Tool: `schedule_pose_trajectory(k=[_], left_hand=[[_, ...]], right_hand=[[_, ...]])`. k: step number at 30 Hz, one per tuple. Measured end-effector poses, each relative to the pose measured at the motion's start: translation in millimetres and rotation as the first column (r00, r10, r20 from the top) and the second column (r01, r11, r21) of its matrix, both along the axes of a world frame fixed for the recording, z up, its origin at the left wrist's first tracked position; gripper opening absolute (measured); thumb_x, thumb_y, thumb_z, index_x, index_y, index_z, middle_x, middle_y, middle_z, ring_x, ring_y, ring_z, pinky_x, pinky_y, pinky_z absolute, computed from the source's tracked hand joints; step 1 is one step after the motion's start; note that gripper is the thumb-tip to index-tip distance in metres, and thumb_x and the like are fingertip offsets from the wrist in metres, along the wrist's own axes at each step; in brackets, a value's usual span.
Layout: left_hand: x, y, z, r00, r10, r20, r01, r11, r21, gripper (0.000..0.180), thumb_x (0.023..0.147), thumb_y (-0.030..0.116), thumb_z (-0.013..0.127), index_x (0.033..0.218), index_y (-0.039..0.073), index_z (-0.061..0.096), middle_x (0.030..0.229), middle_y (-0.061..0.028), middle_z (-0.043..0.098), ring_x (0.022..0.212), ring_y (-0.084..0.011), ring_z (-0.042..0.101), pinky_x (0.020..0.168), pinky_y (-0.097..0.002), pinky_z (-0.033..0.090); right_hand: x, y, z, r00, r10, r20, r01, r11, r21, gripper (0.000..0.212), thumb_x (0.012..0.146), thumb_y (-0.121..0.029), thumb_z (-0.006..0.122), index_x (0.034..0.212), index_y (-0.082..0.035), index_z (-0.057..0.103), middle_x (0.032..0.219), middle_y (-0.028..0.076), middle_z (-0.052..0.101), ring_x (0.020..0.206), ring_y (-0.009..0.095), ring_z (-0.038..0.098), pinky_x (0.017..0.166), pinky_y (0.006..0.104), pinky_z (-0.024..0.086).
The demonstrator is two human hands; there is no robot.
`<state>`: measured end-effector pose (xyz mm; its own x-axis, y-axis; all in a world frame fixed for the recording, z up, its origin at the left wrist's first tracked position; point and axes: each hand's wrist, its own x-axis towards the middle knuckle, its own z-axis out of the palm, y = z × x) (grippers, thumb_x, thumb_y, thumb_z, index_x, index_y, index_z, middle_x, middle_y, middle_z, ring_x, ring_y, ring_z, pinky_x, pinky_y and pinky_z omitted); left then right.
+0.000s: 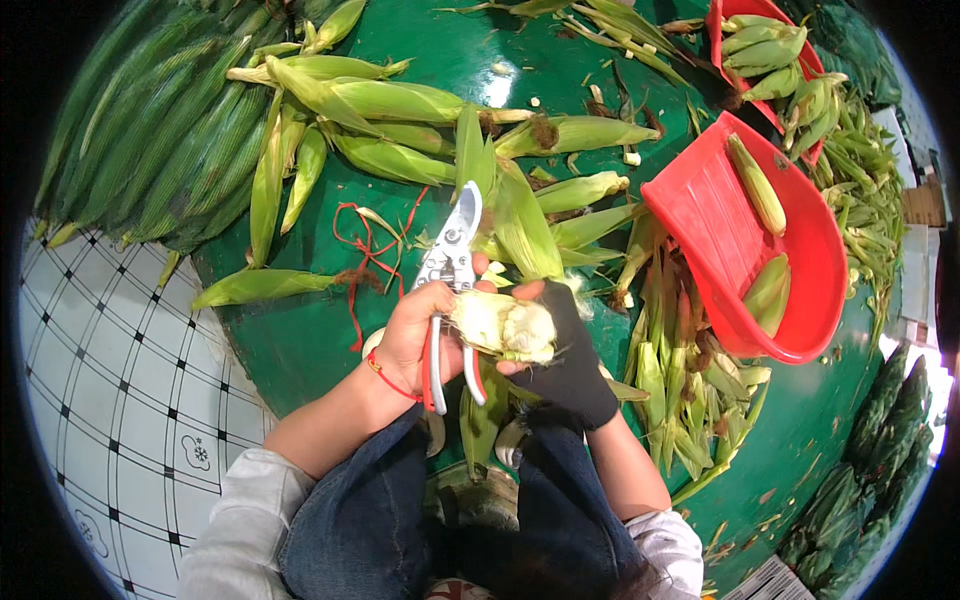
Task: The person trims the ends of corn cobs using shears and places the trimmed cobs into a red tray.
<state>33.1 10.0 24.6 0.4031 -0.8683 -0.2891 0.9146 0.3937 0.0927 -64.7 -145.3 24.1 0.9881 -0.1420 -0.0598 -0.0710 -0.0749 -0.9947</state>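
The person sits with knees in blue jeans (400,510) at the near edge of a green floor (310,340) covered in corn. Both hands meet just above the knees, over that near edge.

The left hand (415,330), bare with a red string at the wrist, has its grip closed around the red handles of a pair of pruning shears (450,290). The shears' long axis runs nearly straight away from the person: handles toward the knees, pale metal blades pointing to the far side of the floor, tilted slightly right. Whether the blades are apart or together cannot be told.

The right hand (565,360), in a black glove, has its grip closed on a partly husked corn ear (505,325). The ear lies crosswise, its long axis left to right, the pale stripped end against the shears' handles and the left hand's fingers, loose husk (525,230) rising away from it toward the far side.

A loose red string (365,255) lies on the floor just left of the shears. Unhusked ears (390,100) are scattered across the far middle, and a dense heap of them (150,130) fills the far left corner. To the right stands a red dustpan-shaped scoop (700,210) holding a few small ears, with stripped husks (680,380) piled between it and the right knee. A red bin (718,30) of ears sits at the far right. White tiled floor (120,420) shows at the left.
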Motion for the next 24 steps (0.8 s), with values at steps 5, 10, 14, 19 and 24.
schedule_pose_trajectory(k=[5,10,14,19,24], left_hand=[[-0.5,-5.1,11.4,0.989,0.084,-0.120,-0.077,0.995,0.069,0.033,0.078,0.008,0.043,0.109,0.010,0.053,0.131,-0.0263,0.044,0.110,-0.0435,0.049,0.080,-0.0559,0.043],[8.7,-6.0,31.7,0.966,-0.028,0.257,-0.066,0.935,0.348,0.033,0.081,0.006,0.048,0.114,0.006,0.050,0.109,-0.0166,0.056,0.099,-0.0300,0.056,0.077,-0.0411,0.047],[-0.2,-11.5,40.3,0.784,-0.133,0.606,-0.212,0.861,0.463,0.036,0.083,0.001,0.057,0.117,0.002,0.044,0.089,-0.0044,0.057,0.075,-0.0117,0.055,0.069,-0.0274,0.046],[0.1,-7.5,49.7,0.669,-0.197,0.716,-0.243,0.853,0.462,0.037,0.082,0.004,0.065,0.112,0.004,0.044,0.087,-0.0023,0.056,0.073,-0.0067,0.052,0.065,-0.0217,0.044],[6.0,-24.4,63.6,0.591,-0.315,0.743,-0.193,0.839,0.508,0.049,0.073,0.002,0.073,0.113,0.005,0.045,0.089,-0.0016,0.056,0.076,-0.0066,0.054,0.066,-0.0201,0.045]], right_hand=[[14.4,6.0,-31.7,0.980,-0.091,0.177,0.066,0.987,0.144,0.067,0.063,-0.032,0.082,0.113,-0.005,0.045,0.105,0.008,0.051,0.096,0.021,0.053,0.084,0.0310,0.043],[13.1,-5.4,-14.9,0.986,-0.099,0.137,0.122,0.978,-0.167,0.065,0.063,-0.045,0.080,0.103,-0.003,0.049,0.089,0.006,0.052,0.080,0.019,0.054,0.072,0.0306,0.044],[-12.7,-45.0,-37.2,0.960,-0.275,0.059,0.254,0.937,0.239,0.067,0.063,-0.046,0.078,0.105,-0.002,0.048,0.093,0.013,0.058,0.082,0.025,0.059,0.072,0.0341,0.050],[-18.5,-49.2,-20.5,0.953,-0.281,-0.111,0.265,0.603,0.753,0.081,0.056,-0.039,0.084,0.119,-0.004,0.046,0.104,0.007,0.057,0.091,0.020,0.059,0.078,0.0338,0.051],[-15.3,-30.8,-19.0,0.947,-0.290,-0.138,0.321,0.864,0.388,0.084,0.059,-0.048,0.082,0.120,-0.003,0.046,0.106,0.006,0.056,0.096,0.019,0.057,0.083,0.0316,0.047]])
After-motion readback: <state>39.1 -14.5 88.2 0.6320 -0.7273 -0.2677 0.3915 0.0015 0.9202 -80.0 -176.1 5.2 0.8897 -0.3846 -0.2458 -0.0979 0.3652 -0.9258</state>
